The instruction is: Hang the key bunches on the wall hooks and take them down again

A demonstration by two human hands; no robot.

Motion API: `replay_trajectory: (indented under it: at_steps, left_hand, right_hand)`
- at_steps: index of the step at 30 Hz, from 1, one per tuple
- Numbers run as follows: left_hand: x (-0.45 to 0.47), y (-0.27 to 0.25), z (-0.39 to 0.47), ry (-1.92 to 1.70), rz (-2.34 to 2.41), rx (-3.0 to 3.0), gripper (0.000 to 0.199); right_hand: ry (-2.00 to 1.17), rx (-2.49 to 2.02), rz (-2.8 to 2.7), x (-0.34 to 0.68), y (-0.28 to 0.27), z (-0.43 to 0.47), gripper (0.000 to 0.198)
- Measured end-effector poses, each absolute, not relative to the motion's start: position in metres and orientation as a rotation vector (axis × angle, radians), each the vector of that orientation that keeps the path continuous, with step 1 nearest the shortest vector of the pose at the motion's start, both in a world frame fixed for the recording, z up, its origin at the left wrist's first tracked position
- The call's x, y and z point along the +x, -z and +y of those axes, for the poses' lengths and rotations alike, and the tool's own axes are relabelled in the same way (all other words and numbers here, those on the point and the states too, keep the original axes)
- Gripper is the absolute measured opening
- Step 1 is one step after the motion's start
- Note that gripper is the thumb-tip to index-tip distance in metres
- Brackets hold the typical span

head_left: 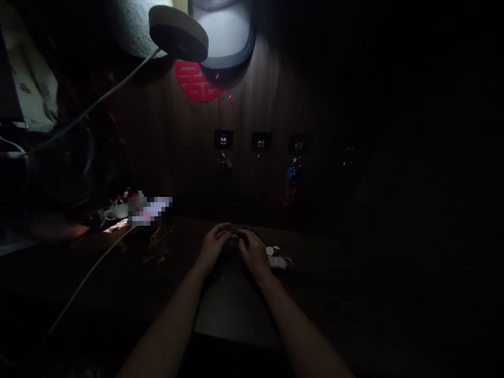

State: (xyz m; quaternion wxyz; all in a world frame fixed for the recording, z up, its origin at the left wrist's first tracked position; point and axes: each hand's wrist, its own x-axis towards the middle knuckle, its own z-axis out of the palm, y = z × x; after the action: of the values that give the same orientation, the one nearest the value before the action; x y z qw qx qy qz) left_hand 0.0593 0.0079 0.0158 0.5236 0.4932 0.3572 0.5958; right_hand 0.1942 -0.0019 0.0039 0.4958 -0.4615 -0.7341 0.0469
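The scene is very dark. Over the tabletop (232,317), my left hand (214,242) and my right hand (255,253) are close together with their fingers bent inward. Both sets of fingertips close on something small and dark with a few glints (235,234); its kind is too dim and too covered to make out. Just right of my right hand lies a pale grey, elongated object (277,262) with a ring at its end, and a small white piece (273,250) sits behind it.
Keys (224,160) and a blue item (291,172) hang from wall hooks. A round lamp-like head (178,33) and a red paper cutout (195,84) are above. Leftward lie a blurred bright patch (151,211), a white cable (88,275) and small clutter (159,244).
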Motion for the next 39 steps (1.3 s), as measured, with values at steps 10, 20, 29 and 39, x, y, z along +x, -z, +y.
replay_trajectory:
  at_steps: [10,20,29,39]
  left_hand:
    - [0.056,-0.012,0.013,-1.439,1.111,1.487,0.026]
    - [0.062,-0.017,0.003,-1.294,0.930,1.476,0.033]
    - [0.068,-0.007,0.003,-1.428,1.012,1.781,0.030]
    - [0.068,-0.010,-0.001,-1.666,1.058,2.124,0.008]
  right_hand:
    - [-0.128,-1.052,-1.644,0.197,-0.013,-0.010,0.024]
    - [-0.599,-1.071,-1.193,0.198,-0.016,-0.002,0.020]
    - [-0.780,-0.975,-0.987,0.199,-0.018,0.001,0.021]
    - [-0.837,-0.925,-0.985,0.197,-0.017,0.000,0.022]
